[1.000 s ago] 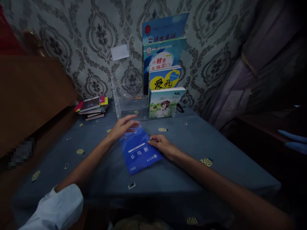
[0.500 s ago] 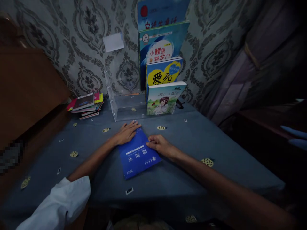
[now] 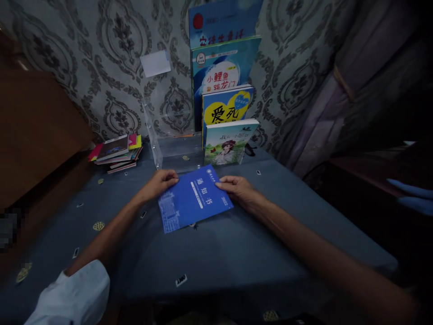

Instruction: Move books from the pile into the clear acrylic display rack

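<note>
A blue booklet (image 3: 184, 198) with white Chinese lettering is held between my two hands, just over the table and in front of the clear stand. Its printed text runs slanted, the top towards the upper right. My left hand (image 3: 164, 181) pinches the upper left edge between thumb and fingers. On the right edge, my right hand (image 3: 237, 190) grips with thumb and fingers closed. Behind the booklet, a clear acrylic stand (image 3: 156, 151) holds several books in stepped rows, the front one a green-and-white book (image 3: 225, 151) with a drawn figure.
A stack of small books (image 3: 117, 151) lies at the table's back left. The blue tablecloth (image 3: 264, 239) carries pineapple prints. A patterned wall (image 3: 122, 36) rises behind, with a white card (image 3: 155, 63) before it. A brown wooden panel (image 3: 37, 131) stands left, a curtain (image 3: 314, 113) right.
The blue booklet has been turned about, so its lettering now faces another way. My left hand has gone from lying flat on it to pinching its edge. The view has shifted slightly.
</note>
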Action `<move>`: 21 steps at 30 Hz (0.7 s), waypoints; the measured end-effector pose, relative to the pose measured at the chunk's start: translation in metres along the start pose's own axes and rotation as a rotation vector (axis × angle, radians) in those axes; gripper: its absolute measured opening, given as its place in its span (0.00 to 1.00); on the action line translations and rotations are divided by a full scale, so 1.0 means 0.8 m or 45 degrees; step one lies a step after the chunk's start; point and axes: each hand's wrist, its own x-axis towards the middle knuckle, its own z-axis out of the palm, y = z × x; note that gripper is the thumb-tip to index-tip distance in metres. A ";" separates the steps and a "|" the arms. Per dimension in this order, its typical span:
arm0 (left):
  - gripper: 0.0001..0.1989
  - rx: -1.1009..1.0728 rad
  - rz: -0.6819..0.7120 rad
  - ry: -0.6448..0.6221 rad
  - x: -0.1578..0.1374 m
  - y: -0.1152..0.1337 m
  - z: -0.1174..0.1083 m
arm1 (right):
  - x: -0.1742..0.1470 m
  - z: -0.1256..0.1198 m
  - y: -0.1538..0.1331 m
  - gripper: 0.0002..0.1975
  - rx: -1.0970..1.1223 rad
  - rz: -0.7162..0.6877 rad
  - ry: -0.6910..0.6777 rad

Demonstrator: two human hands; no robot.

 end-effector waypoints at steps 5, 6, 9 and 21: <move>0.15 -0.439 -0.166 0.358 -0.009 -0.014 0.023 | -0.003 0.011 0.008 0.18 0.189 0.014 -0.002; 0.16 -0.520 -0.191 0.428 -0.010 -0.014 0.031 | -0.003 0.013 0.009 0.18 0.210 0.008 -0.024; 0.19 -0.714 -0.250 0.529 -0.013 -0.013 0.058 | -0.007 0.017 0.013 0.20 0.203 -0.037 -0.108; 0.14 -0.560 0.001 0.343 0.004 0.010 0.081 | -0.011 -0.025 -0.006 0.23 -0.390 -0.337 -0.260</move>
